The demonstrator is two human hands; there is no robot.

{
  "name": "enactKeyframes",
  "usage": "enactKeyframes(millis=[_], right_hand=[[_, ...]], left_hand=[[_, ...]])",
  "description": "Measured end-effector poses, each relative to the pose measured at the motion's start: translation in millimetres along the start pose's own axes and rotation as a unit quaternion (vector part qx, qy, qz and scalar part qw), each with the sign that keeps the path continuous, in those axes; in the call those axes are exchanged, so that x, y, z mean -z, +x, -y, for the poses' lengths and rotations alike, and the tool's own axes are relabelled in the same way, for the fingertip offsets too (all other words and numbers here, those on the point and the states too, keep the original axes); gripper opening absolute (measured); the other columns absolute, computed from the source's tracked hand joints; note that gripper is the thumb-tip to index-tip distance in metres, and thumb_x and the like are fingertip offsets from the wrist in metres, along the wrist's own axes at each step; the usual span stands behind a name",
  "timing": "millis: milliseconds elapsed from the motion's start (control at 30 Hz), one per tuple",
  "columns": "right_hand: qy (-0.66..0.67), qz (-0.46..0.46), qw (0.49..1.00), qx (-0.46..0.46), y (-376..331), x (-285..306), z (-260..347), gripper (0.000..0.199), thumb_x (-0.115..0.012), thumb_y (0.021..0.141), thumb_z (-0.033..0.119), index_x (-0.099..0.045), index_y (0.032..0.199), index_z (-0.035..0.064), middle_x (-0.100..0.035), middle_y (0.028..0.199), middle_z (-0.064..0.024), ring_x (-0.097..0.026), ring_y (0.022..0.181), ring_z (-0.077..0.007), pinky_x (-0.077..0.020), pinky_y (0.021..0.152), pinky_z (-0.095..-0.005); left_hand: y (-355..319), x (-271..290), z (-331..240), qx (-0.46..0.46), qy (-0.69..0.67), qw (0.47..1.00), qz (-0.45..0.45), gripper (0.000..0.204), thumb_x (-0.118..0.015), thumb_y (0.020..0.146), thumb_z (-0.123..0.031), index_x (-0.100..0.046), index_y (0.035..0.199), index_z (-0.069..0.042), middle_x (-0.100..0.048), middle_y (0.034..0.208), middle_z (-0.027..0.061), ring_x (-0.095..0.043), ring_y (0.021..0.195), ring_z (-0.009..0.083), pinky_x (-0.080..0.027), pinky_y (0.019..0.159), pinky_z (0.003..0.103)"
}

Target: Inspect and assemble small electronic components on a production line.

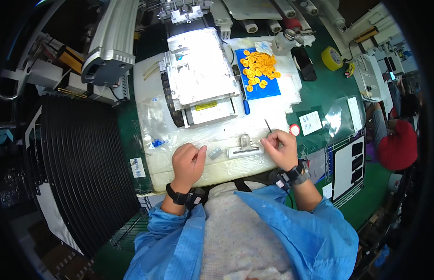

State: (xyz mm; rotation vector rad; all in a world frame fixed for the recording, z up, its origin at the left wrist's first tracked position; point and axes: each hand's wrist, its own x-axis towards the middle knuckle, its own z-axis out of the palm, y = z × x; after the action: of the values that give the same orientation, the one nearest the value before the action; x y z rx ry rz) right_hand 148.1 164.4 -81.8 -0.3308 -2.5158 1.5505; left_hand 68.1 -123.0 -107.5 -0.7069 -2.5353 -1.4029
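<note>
My right hand (pixel 283 148) pinches a thin dark pointed tool (pixel 267 125) whose tip points away from me; its exact kind is too small to tell. Just left of those fingers lies a white clip-like holder (pixel 245 150) on the plastic-covered work mat (pixel 179 175). My left hand (pixel 186 164) is closed with the thumb along the top, and whatever its fingers may hold is hidden. Between the left hand and the holder rests a small grey flat piece (pixel 216 153). Both wrists wear black bands.
A bright white machine plate (pixel 200 70) stands ahead. Right of it, many orange round pieces (pixel 259 67) lie on a blue sheet (pixel 268 91) beside a blue pen (pixel 246 103). Farther right are a phone (pixel 304 64) and yellow tape (pixel 332 59). A black ribbed rack (pixel 81 163) stands left.
</note>
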Motion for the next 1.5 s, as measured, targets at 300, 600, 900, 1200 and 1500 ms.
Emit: enactKeyframes(millis=[300, 600, 900, 1200, 1500], right_hand=[[-0.158, -0.012, 0.964, 0.213, -9.5, -17.8, 2.3, 0.041, -0.087, 0.070, 0.024, -0.068, 0.101, 0.0037, -0.060, 0.097, -0.0120, -0.056, 0.090, -0.0318, -0.0425, 0.083, -0.0404], [-0.229, -0.131, 0.952, 0.156, -7.5, -4.2, -17.4, 0.031, -0.077, 0.080, 0.013, -0.066, 0.108, 0.0048, -0.061, 0.103, -0.0122, -0.057, 0.096, -0.0312, -0.0403, 0.086, -0.0422], [-0.282, -0.043, 0.950, 0.126, 4.4, 3.0, -13.7, 0.034, -0.072, 0.082, 0.007, -0.064, 0.114, 0.0062, -0.060, 0.099, -0.0100, -0.057, 0.092, -0.0315, -0.0416, 0.082, -0.0428], [-0.305, 0.007, 0.946, 0.108, 12.3, 2.3, -1.9, 0.037, -0.065, 0.082, 0.001, -0.062, 0.119, 0.0052, -0.059, 0.094, -0.0135, -0.058, 0.089, -0.0333, -0.0439, 0.077, -0.0439], [0.027, 0.164, 0.983, 0.074, 1.1, 10.0, 23.4, 0.034, -0.054, 0.085, -0.007, -0.066, 0.116, 0.0001, -0.059, 0.094, -0.0105, -0.057, 0.076, -0.0215, -0.0454, 0.071, -0.0317]], left_hand=[[-9.3, 10.3, -17.0, -0.032, 0.033, 0.999, 0.028, 0.015, -0.080, 0.076, -0.006, -0.065, 0.079, -0.003, -0.059, 0.078, 0.0101, -0.058, 0.074, 0.0287, -0.045, 0.067, 0.038], [-7.3, 20.8, -21.7, 0.035, -0.011, 0.997, 0.067, 0.012, -0.078, 0.079, -0.003, -0.067, 0.083, 0.000, -0.063, 0.082, 0.0107, -0.062, 0.076, 0.0238, -0.049, 0.070, 0.032], [-1.4, -10.3, -38.6, 0.052, -0.105, 0.987, 0.113, 0.012, -0.078, 0.080, -0.002, -0.068, 0.087, 0.001, -0.063, 0.083, 0.0102, -0.062, 0.076, 0.0204, -0.050, 0.070, 0.030], [-7.1, -24.5, -32.2, 0.033, -0.074, 0.993, 0.082, 0.021, -0.080, 0.077, -0.003, -0.069, 0.095, 0.000, -0.062, 0.094, 0.0116, -0.061, 0.079, 0.0222, -0.051, 0.071, 0.030], [-0.6, -24.7, -33.3, -0.014, -0.033, 0.992, 0.125, 0.036, -0.083, 0.074, -0.010, -0.073, 0.108, -0.004, -0.060, 0.098, 0.0097, -0.057, 0.082, 0.0236, -0.048, 0.072, 0.033]])
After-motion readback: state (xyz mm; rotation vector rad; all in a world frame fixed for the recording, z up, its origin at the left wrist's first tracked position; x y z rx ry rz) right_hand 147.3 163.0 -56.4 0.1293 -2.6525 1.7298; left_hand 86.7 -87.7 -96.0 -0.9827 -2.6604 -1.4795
